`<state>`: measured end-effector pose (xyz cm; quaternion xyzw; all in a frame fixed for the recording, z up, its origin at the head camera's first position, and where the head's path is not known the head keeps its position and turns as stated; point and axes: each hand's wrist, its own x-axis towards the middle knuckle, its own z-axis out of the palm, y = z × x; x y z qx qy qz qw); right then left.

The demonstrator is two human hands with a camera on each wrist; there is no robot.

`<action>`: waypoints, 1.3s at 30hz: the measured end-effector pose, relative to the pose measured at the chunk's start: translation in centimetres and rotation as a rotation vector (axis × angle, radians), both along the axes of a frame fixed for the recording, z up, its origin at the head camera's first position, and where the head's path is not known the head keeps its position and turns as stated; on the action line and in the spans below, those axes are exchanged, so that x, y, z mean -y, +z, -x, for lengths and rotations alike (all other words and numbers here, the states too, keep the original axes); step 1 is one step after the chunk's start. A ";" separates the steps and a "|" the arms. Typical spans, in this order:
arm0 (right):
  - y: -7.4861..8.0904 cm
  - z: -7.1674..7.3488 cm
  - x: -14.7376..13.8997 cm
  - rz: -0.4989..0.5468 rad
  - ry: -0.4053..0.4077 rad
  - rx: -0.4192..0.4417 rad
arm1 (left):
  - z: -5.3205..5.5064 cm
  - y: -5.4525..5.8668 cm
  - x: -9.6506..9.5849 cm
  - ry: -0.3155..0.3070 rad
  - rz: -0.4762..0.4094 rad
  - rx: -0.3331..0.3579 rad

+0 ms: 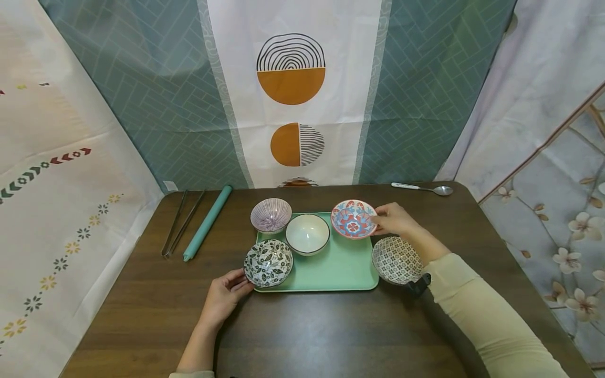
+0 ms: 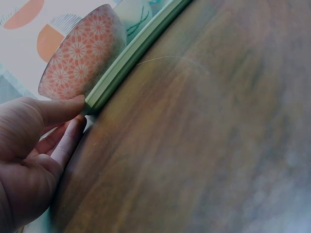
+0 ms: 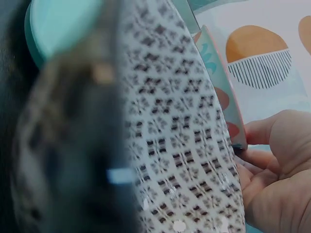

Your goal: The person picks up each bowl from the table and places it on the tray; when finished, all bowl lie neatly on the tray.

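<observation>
My left hand (image 1: 226, 294) is at the front left corner of the light green tray (image 1: 331, 278), pinching it between thumb and fingers. Just above that thumb, a bowl with a dark leaf pattern inside (image 1: 268, 263) shows a red floral outside in the left wrist view. At the tray's back right, my right hand (image 1: 396, 219) grips the rim of a red-and-blue patterned bowl (image 1: 353, 219). A white bowl with a dark rim (image 1: 308, 234) sits on the tray between them. Under my right forearm, a bowl with a brown lattice pattern (image 1: 396, 258) overlaps the tray's right edge.
A purple-striped bowl (image 1: 271, 215) is at the tray's back left corner. Metal tongs (image 1: 177, 231) and a teal roll (image 1: 207, 223) lie at the left of the brown table (image 1: 302, 336). A spoon (image 1: 441, 190) lies along the back right edge.
</observation>
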<state>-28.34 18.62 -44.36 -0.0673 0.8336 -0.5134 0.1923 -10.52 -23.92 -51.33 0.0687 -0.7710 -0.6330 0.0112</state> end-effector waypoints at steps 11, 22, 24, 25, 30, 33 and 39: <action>-0.4 0.1 1.0 -0.013 -0.012 0.023 | -0.1 0.1 0.0 0.003 0.013 0.005; -0.4 0.0 -1.0 0.052 -0.004 -0.047 | 0.1 -0.2 0.0 -0.002 -0.033 -0.005; -0.2 -0.3 -1.7 0.026 0.001 -0.073 | 0.1 -0.3 0.0 -0.001 -0.039 -0.007; -0.2 -0.4 -2.1 0.012 -0.001 -0.082 | 0.1 -0.3 0.0 0.000 -0.041 -0.008; 0.0 -1.4 -4.1 -0.049 0.035 -0.146 | 0.1 -0.4 0.0 0.001 -0.035 -0.011; 0.0 -2.0 -5.3 -0.082 0.081 -0.199 | 0.1 -0.4 0.0 0.001 -0.031 -0.014; -0.4 -3.3 -7.5 -0.165 0.118 -0.291 | 0.1 -0.5 0.0 0.002 -0.028 -0.017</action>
